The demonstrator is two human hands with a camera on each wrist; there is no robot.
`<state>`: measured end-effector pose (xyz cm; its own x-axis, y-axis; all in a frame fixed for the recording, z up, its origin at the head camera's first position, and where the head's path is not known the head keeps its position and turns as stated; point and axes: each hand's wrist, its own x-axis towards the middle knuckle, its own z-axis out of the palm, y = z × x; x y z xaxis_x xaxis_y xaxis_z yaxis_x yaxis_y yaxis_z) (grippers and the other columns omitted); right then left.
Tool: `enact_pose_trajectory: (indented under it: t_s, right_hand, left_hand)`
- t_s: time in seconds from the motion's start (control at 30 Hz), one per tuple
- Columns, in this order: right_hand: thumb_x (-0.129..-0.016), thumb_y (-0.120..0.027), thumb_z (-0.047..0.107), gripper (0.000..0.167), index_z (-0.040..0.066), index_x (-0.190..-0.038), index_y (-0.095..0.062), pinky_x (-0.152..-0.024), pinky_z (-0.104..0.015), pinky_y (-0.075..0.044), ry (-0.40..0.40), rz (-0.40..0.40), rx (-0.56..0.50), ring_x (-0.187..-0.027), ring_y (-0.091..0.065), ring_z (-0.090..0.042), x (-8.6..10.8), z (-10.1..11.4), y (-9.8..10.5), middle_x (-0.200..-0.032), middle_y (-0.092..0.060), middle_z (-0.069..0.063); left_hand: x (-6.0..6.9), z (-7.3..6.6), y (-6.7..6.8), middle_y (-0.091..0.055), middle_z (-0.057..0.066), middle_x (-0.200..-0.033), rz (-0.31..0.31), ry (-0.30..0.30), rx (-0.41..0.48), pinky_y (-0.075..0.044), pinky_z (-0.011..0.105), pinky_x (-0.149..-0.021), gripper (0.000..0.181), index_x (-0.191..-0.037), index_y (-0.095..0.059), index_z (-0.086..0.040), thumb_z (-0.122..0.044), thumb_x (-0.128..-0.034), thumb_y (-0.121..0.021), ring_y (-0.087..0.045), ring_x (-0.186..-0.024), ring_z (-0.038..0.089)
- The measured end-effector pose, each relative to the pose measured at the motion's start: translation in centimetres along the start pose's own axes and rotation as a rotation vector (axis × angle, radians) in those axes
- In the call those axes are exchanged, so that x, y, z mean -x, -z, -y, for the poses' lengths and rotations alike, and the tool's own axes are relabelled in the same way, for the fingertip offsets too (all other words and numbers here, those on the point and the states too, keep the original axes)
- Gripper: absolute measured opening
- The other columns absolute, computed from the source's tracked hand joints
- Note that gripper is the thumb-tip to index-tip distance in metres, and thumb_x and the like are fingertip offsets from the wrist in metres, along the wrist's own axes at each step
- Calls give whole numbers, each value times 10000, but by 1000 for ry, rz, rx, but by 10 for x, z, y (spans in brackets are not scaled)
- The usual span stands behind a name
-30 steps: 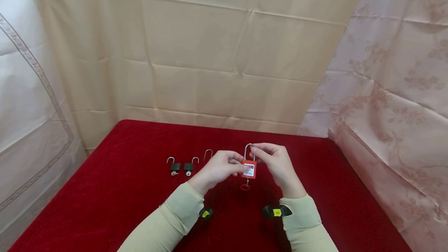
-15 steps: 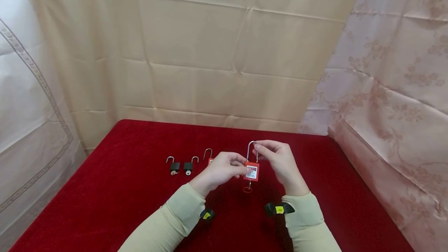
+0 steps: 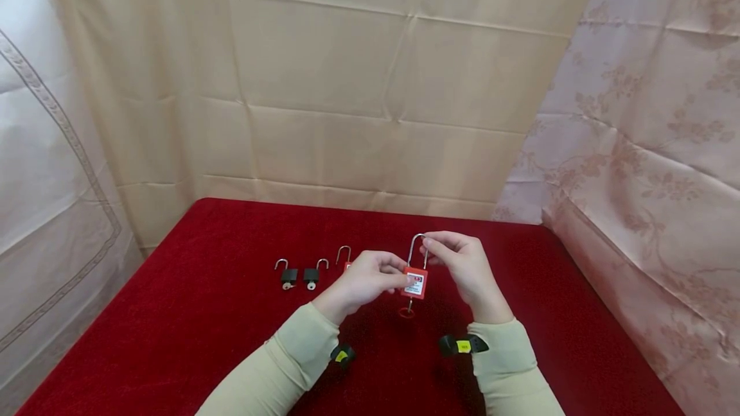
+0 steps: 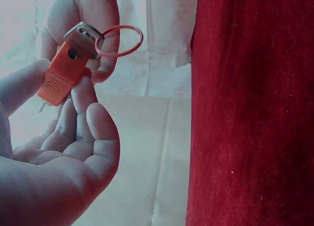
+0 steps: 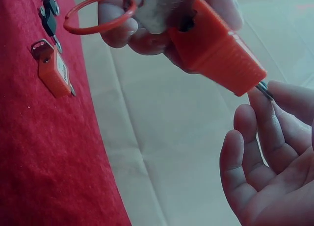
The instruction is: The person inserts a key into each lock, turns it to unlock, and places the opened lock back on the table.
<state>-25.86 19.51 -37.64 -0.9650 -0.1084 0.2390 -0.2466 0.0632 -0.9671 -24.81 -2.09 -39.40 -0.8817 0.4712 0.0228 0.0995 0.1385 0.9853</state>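
Note:
A red padlock [image 3: 415,282] with a white label is held upright above the table in the head view. My left hand [image 3: 370,278] pinches its body between thumb and fingers. The thumb and forefinger of my right hand [image 3: 459,268] pinch one leg of the tall metal shackle [image 3: 412,249], near its top bend. Both legs reach down to the body, but I cannot tell whether both are seated. A key with a red ring [image 3: 407,313] hangs from the lower end; the ring [image 4: 119,41] stands out clearly in the left wrist view.
Two small black padlocks [image 3: 289,275] with raised shackles and keys lie left of my hands on the red cloth-covered table [image 3: 231,230]. Another red padlock [image 5: 54,71] lies beside them, partly hidden behind my left hand in the head view. Beige cloth [image 3: 318,82] hangs behind the table.
Both hands and the red padlock have shifted slightly to the right, mostly in the first half second. The grips look the same, and the ring swings a little.

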Motion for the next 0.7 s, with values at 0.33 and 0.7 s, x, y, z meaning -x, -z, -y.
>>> enact_pose_trajectory:
  t_s: [0.33, 0.7]
  right_hand:
    - [-983, -677, 74, 344, -174, -1216, -625, -761, -335, -590, -10, -8, -53, -811, -679, -172, 0, 1, 6, -896, -739, -85]
    - [-1017, -616, 59, 337, -141, -1287, -603, -763, -326, -586, -6, 3, -117, -825, -680, -165, 4, -1, 13, -912, -744, -62]
  left_hand:
    - [-4, 0, -1, -755, 70, -940, -44, 6, 24, -561, 426, -784, 281, -1115, -732, -13, -187, -900, -782, -688, -849, 298]
    - [-9, 3, -6, -755, 60, -908, -61, -10, 36, -565, 462, -782, 282, -1109, -755, -25, -195, -887, -795, -689, -866, 380]
